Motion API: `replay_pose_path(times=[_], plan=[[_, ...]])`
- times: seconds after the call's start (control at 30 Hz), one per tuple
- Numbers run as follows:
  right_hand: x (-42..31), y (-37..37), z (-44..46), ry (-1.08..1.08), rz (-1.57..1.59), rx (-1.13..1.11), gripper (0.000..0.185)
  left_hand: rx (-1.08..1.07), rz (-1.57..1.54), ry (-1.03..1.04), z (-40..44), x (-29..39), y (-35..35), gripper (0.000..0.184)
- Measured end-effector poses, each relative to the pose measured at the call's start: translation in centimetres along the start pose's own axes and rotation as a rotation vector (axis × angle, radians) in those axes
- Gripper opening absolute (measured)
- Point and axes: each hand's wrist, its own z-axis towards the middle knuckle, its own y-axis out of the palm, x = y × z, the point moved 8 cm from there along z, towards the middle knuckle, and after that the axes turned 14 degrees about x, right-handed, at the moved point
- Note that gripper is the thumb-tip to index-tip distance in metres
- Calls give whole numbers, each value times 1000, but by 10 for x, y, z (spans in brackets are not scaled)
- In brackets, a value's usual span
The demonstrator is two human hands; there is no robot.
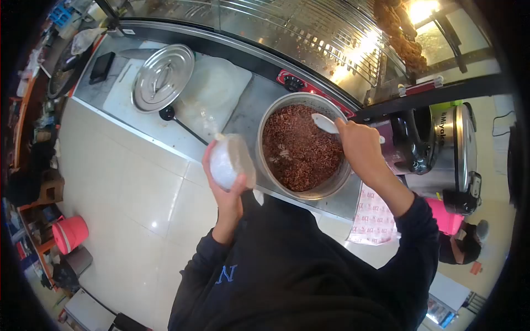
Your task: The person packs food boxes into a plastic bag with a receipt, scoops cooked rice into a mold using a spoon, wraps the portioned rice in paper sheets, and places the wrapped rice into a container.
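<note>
Bright overall. Warm lamps (424,10) glare in the display case (326,49), beyond the fingers of the right hand (361,146). Pale sheen on metal lid (160,80), beyond the fingers of the left hand (226,196); glint on tiled floor (127,176), left of them. Plastic bag (231,163) there slightly soft. Fisheye: edges bent, corners black.

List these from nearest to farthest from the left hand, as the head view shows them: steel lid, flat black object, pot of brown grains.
From the left hand:
1. Pot, just to its right.
2. Steel lid, ahead and left.
3. Flat black object, farther left.
</note>
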Motion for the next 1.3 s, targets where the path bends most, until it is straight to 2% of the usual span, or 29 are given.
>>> replay_pose_path(times=[0.07, 0.3, 0.47, 0.53, 0.63, 0.73, 0.83, 0.97, 1.1, 1.17, 1.2, 1.3], plan=[[-2, 30, 2, -114, -52, -61, 10, -46, 28, -39, 0, -12, 10, 89], [-12, 76, 14, -256, 17, -196, 13, -107, 85, -37, 7, -23, 22, 86], [-61, 56, -24, -199, -146, -182, 4, -61, 106, -64, 12, -25, 22, 84], [-61, 37, -27, -217, -216, -236, 3, -45, 107, -87, 13, -23, 23, 83], [-19, 6, 15, -68, -218, -158, 9, -47, 111, -145, 12, -23, 23, 82], [-10, 55, 28, -194, -179, -102, 6, -75, 119, -125, 12, -23, 25, 80], [-8, 65, 44, -318, -24, -116, 8, -73, 245, -19, 12, -28, 25, 78], [-9, 77, 43, -317, 24, -176, 12, -56, 166, -71, 14, -29, 27, 77], [-45, 69, 9, -290, -54, -156, 7, -30, 155, -71, 16, -35, 21, 76], [-63, 62, -18, -347, -197, -179, 5, -21, 176, -47, 15, -35, 18, 76], [-71, 61, -32, -336, -286, -260, 6, -17, 174, -58, 16, -36, 17, 75], [-55, 37, -35, -231, -177, -266, 5, -20, 158, -84, 17, -38, 16, 75]])
